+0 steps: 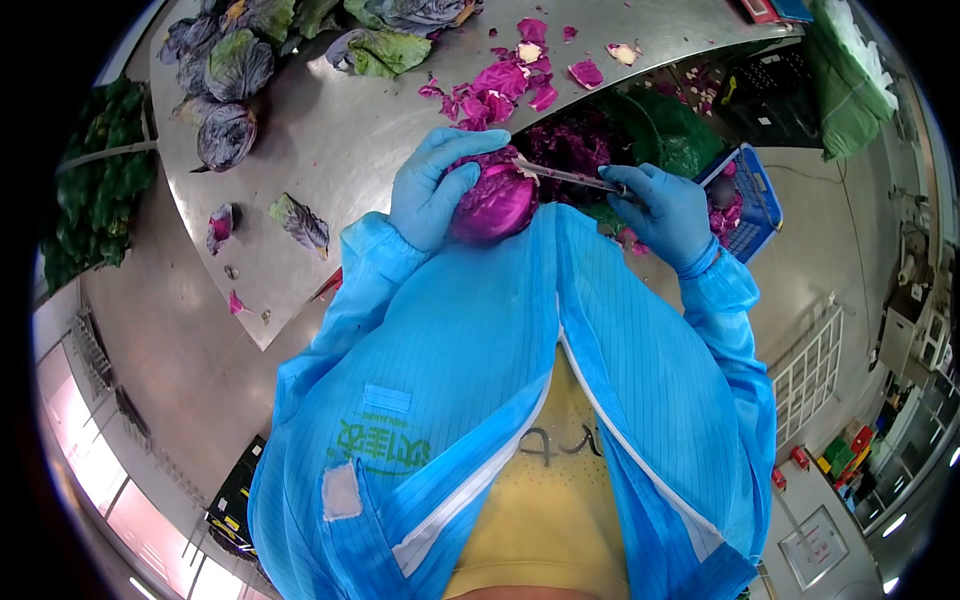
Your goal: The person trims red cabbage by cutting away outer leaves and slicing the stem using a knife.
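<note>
A peeled, shiny purple cabbage (492,205) is held near the table's edge, close to the front of my blue coat. My left hand (428,190), in a blue glove, wraps round its left side with the thumb across the top. My right hand (662,212), also gloved, is closed on the handle of a knife (570,176). The blade points left and its tip touches the top of the cabbage at the pale stem end. Purple leaf scraps (500,88) lie on the metal table (330,130) just beyond the cabbage.
Unpeeled cabbages (238,66) are heaped at the table's back left, with loose leaves (300,224) nearer. Below the table's right edge sit a green bag (665,130), a black crate (775,95) and a blue basket (765,205) holding purple pieces. Green net sacks (95,190) stand far left.
</note>
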{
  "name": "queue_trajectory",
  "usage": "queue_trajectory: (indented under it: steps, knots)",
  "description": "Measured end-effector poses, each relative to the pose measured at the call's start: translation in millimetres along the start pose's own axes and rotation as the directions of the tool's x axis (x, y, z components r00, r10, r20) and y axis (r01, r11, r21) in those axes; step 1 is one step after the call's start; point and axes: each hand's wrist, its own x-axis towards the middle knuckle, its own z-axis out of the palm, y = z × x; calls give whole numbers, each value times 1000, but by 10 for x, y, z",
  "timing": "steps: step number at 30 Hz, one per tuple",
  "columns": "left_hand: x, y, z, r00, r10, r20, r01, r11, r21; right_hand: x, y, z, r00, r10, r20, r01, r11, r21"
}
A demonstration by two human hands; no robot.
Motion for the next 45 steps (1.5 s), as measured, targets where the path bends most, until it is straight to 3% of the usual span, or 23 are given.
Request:
queue_trajectory:
  steps: [2, 4, 7, 8, 9, 11, 13, 17, 20, 22, 26, 30, 32, 33, 35, 37, 45]
  knots:
    - [2, 8, -7, 1000, -2, 9, 2, 1000, 10, -3, -14, 13, 1000, -9, 3, 9, 1000, 17]
    - [2, 2, 6, 1000, -2, 4, 2, 1000, -5, -5, -38, 35, 989, 141, -48, -128, 967, 219]
    - [8, -6, 9, 1000, -6, -1, 6, 1000, -21, 82, -114, 93, 966, 226, -129, -168, 920, 354]
    - [10, -4, 11, 1000, -10, -1, 10, 1000, -20, 127, -127, 134, 959, 273, -77, -205, 855, 477]
    - [11, 5, 14, 1000, -12, 0, 12, 1000, -22, 189, -157, 176, 958, 275, -76, -207, 854, 477]
    - [19, 27, 16, 1000, -13, 3, 13, 1000, -14, 332, -226, 262, 969, 190, -157, -43, 756, 653]
    - [30, 43, 26, 1000, -3, 2, 3, 1000, -2, 488, -281, 268, 976, 118, -183, 12, 811, 585]
    - [26, 17, 41, 1000, -11, -9, 11, 1000, -8, 680, -368, 230, 998, 37, -43, -13, 886, 463]
    - [8, -37, 17, 1000, -14, 2, 14, 998, 65, 761, -362, 216, 995, -89, -48, 100, 928, 360]
    - [11, -88, 39, 1000, -20, -10, 20, 999, 27, 803, -376, 177, 980, -195, -24, 196, 962, 189]
    - [-9, -155, 70, 997, -69, -37, 66, 993, -95, 888, -364, 143, 963, -268, 40, 264, 961, 82]
    - [50, -123, 21, 999, 39, 25, -39, 999, -4, 901, -342, 200, 925, -378, 41, 380, 924, -50]
    - [22, -148, 40, 989, -146, 1, 145, 987, -61, 881, -346, 224, 908, -417, 41, 419, 904, -87]
    - [37, -146, 34, 990, -145, 2, 144, 988, -62, 862, -367, 235, 891, -454, 7, 450, 882, -141]
    - [63, -142, 9, 999, 1, 40, 1, 999, -52, 823, -385, 256, 871, -491, -24, 478, 856, -195]
    - [69, -145, -3, 999, 5, 54, -4, 1000, -23, 796, -384, 278, 859, -510, -46, 476, 829, -294]
    - [80, -86, -4, 997, -12, 72, 15, 999, -42, 808, -379, 286, 853, -510, -112, 498, 859, -116]
